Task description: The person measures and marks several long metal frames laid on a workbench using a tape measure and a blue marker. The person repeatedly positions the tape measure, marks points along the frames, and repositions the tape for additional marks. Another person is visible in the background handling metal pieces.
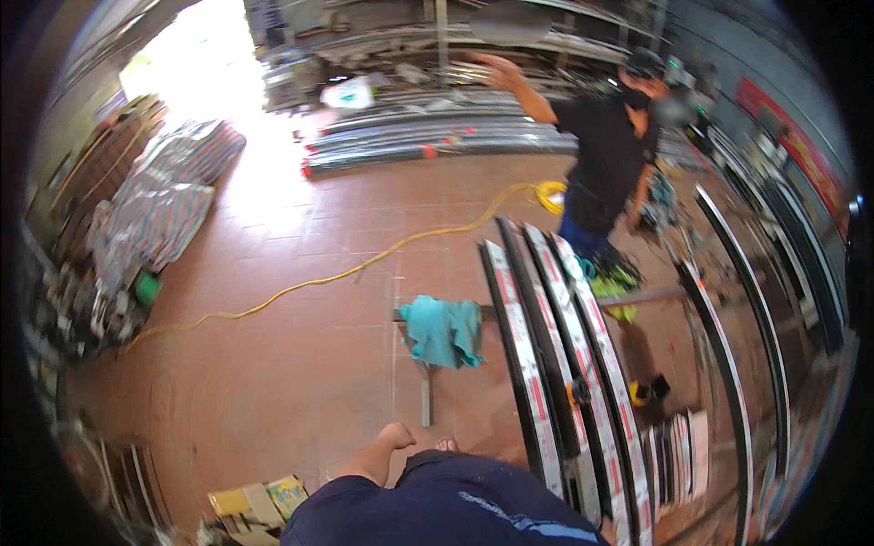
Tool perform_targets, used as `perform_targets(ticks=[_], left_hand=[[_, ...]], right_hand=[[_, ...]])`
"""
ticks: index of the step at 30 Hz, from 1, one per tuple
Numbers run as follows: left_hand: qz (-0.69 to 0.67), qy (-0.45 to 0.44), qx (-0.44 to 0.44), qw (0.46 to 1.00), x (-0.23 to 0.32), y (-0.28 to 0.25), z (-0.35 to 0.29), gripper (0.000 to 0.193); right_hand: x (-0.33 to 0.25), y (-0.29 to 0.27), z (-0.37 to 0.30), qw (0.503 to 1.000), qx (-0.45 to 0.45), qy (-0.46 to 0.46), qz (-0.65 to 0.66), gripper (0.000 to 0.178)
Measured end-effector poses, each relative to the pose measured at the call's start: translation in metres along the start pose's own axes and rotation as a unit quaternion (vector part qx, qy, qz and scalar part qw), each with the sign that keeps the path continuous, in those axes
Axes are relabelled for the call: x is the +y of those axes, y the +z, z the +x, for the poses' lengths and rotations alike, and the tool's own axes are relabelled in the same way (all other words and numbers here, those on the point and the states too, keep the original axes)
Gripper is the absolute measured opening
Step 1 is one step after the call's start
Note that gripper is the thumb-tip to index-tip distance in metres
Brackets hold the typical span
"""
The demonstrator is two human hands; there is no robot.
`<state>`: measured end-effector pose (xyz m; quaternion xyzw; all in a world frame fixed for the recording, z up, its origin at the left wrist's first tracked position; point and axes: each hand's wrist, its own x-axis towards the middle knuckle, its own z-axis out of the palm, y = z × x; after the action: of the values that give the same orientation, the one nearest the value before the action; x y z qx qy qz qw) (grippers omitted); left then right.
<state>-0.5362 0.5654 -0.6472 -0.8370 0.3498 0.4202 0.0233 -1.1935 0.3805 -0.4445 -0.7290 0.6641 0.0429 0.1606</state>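
Observation:
My left hand hangs in front of me above the tiled floor, near my sandalled foot. It looks rounded, with the fingers curled in, and nothing shows in it. My right hand is out of sight; only a sliver of skin appears at the lower edge beside the bars. Just right of me, several long black-and-white profile bars with printed protective film lie side by side on a support. A teal cloth is draped over the left end of that support.
A person in dark clothes stands beyond the bars, one arm raised. A yellow hose crosses the floor. More long profiles stand at right; wrapped bundles lie at the back. A striped tarp covers a pile at left; cardboard lies lower left.

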Motion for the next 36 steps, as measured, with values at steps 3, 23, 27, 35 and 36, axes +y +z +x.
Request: perform_targets(ticks=[3,23,27,35,36], left_hand=[[-0.021,0.029,0.027,0.999,0.029,0.011,-0.008,0.052],[-0.142,-0.496,0.526,0.676,-0.301,-0.188,-0.452,0.068],[0.133,-0.663,0.254,0.691,-0.328,-0.308,-0.741,0.054],[-0.028,-0.525,0.569,0.632,-0.302,-0.305,-0.692,0.054],[-0.064,-0.519,0.578,0.626,-0.298,-0.300,-0.662,0.054]], right_hand=[[-0.032,-0.002,0.045,0.999,0.009,-0.032,-0.003,0.087],[-0.184,-0.031,0.208,0.952,-0.034,-0.297,-0.063,0.090],[-0.177,-0.027,0.216,0.953,-0.043,-0.293,-0.063,0.091],[0.006,-0.008,0.075,0.994,-0.092,-0.037,-0.040,0.093],[0.022,0.003,0.049,0.994,-0.104,-0.002,-0.031,0.093]])
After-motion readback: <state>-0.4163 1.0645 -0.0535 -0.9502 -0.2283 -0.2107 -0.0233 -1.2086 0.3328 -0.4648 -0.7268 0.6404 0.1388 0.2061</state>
